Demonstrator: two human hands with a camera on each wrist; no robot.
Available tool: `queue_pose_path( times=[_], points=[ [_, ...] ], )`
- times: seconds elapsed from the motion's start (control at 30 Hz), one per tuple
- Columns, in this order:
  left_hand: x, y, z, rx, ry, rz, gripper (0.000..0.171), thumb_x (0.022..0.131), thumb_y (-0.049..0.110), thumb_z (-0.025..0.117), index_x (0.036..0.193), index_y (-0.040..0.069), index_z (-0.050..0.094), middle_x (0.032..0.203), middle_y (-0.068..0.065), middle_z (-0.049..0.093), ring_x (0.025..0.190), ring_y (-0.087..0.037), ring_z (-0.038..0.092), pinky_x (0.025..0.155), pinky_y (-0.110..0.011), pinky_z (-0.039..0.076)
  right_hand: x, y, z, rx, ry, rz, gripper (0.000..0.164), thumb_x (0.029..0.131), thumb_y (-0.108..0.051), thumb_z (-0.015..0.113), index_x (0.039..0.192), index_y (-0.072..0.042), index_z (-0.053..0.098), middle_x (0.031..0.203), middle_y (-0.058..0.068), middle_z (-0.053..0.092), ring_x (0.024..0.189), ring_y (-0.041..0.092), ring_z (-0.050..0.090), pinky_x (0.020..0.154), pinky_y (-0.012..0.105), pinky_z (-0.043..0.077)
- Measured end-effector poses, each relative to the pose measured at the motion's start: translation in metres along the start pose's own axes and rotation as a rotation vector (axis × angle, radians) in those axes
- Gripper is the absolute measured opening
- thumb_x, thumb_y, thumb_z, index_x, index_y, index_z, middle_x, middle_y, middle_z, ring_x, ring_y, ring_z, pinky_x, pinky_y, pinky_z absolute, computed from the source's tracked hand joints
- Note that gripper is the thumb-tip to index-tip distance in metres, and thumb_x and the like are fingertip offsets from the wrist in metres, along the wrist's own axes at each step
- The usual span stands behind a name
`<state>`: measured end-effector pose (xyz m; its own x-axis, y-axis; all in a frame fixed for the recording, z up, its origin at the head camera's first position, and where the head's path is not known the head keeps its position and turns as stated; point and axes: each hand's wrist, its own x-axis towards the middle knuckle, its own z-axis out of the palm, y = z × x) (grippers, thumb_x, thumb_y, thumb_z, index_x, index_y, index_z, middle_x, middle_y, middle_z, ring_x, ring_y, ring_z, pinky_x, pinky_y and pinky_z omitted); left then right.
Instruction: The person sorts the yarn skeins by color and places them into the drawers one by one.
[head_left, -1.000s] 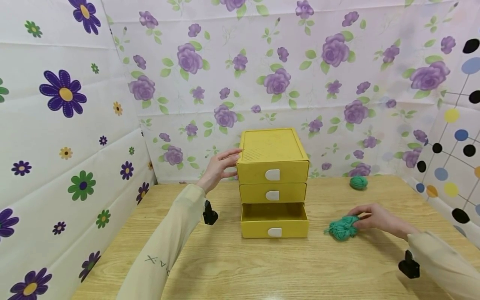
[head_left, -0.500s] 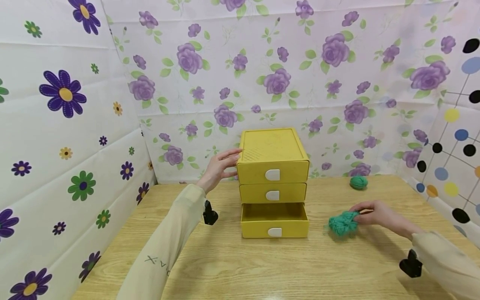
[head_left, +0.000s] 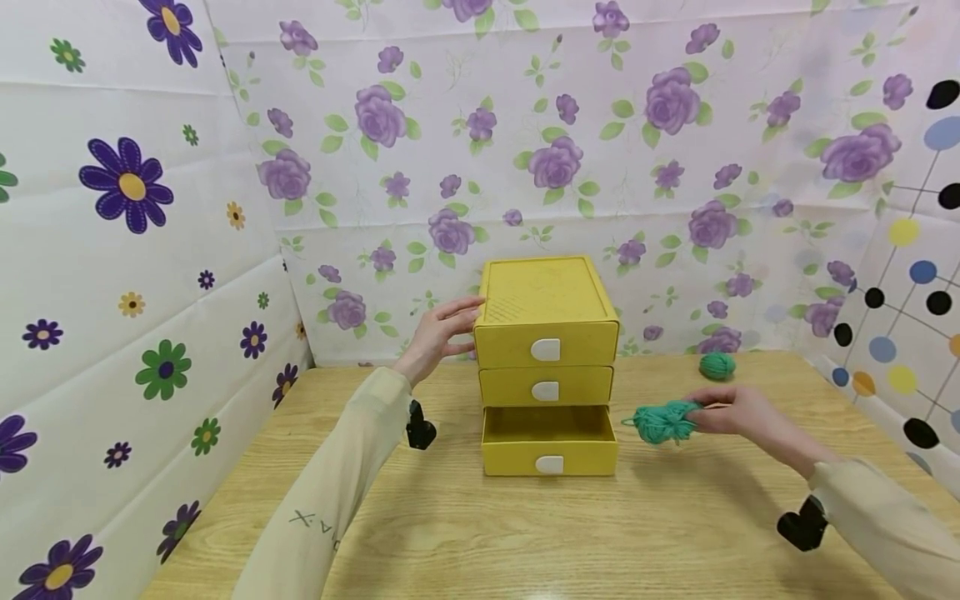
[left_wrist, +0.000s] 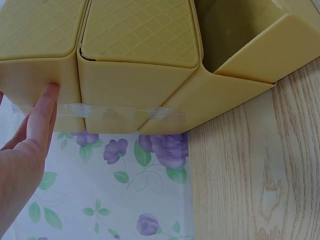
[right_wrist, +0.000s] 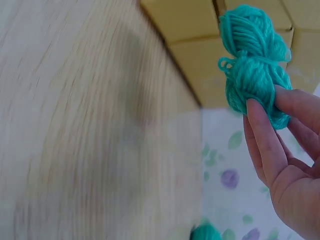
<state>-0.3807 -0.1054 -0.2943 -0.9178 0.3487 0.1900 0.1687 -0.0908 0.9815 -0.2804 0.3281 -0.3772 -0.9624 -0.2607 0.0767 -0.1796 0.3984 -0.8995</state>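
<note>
A yellow three-drawer box [head_left: 547,287] stands on the table with its bottom drawer [head_left: 550,460] pulled out; no contents show inside. My left hand [head_left: 441,335] rests against the box's upper left side, fingers fairly straight, and the left wrist view shows a fingertip touching that side wall. To the right of the drawer, my right hand [head_left: 731,414] pinches a green yarn bundle [head_left: 663,422] by its end, held above the table. In the right wrist view the yarn bundle [right_wrist: 255,65] is tied around its middle, between thumb and fingers.
A second green yarn ball [head_left: 717,365] lies at the back right of the table [head_left: 450,533]. Flowered cloth [head_left: 420,192] hangs close behind the box. Printed cloths also enclose the left and right sides.
My right hand has lifted the yarn bundle off the table and carried it up and left, towards the open drawer. The left hand and the box have stayed in place.
</note>
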Motion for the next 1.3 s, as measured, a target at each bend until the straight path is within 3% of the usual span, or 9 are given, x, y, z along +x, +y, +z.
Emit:
queue_pose_path(
  times=[0.2, 0.7, 1.07, 1.3],
  points=[
    [0.000, 0.000, 0.000, -0.002, -0.004, 0.001, 0.038, 0.091, 0.020, 0.057, 0.128, 0.010, 0.053, 0.124, -0.005, 0.049, 0.100, -0.026, 0.051, 0.079, -0.041, 0.048, 0.003, -0.021, 0.016, 0.089, 0.011, 0.029, 0.054, 0.084, -0.015, 0.066, 0.123, 0.017, 0.044, 0.108, 0.022, 0.052, 0.087, 0.025, 0.061, 0.076, 0.037, 0.049],
    [0.000, 0.000, 0.000, 0.003, -0.008, 0.001, 0.040, 0.091, 0.021, 0.057, 0.129, 0.010, 0.052, 0.125, -0.005, 0.049, 0.100, -0.026, 0.051, 0.079, -0.041, 0.048, 0.020, -0.048, 0.055, 0.218, 0.055, 0.011, 0.043, 0.083, -0.006, 0.066, 0.115, 0.018, 0.050, 0.099, 0.017, 0.059, 0.084, 0.021, 0.062, 0.077, 0.039, 0.049],
    [0.000, 0.000, -0.001, -0.001, -0.009, 0.007, 0.038, 0.091, 0.021, 0.057, 0.128, 0.011, 0.054, 0.125, -0.005, 0.049, 0.100, -0.027, 0.051, 0.079, -0.041, 0.048, 0.036, -0.070, 0.095, 0.247, 0.079, 0.004, 0.035, 0.081, -0.002, 0.067, 0.109, 0.016, 0.056, 0.094, 0.017, 0.059, 0.079, 0.023, 0.062, 0.075, 0.041, 0.049],
    [0.001, -0.001, -0.001, 0.003, -0.003, 0.008, 0.038, 0.091, 0.021, 0.058, 0.127, 0.012, 0.054, 0.124, -0.004, 0.049, 0.099, -0.027, 0.051, 0.079, -0.040, 0.048, 0.048, -0.078, 0.120, 0.195, 0.133, -0.002, 0.028, 0.079, 0.000, 0.068, 0.103, 0.014, 0.061, 0.090, 0.015, 0.060, 0.073, 0.022, 0.063, 0.069, 0.038, 0.051]
  ],
)
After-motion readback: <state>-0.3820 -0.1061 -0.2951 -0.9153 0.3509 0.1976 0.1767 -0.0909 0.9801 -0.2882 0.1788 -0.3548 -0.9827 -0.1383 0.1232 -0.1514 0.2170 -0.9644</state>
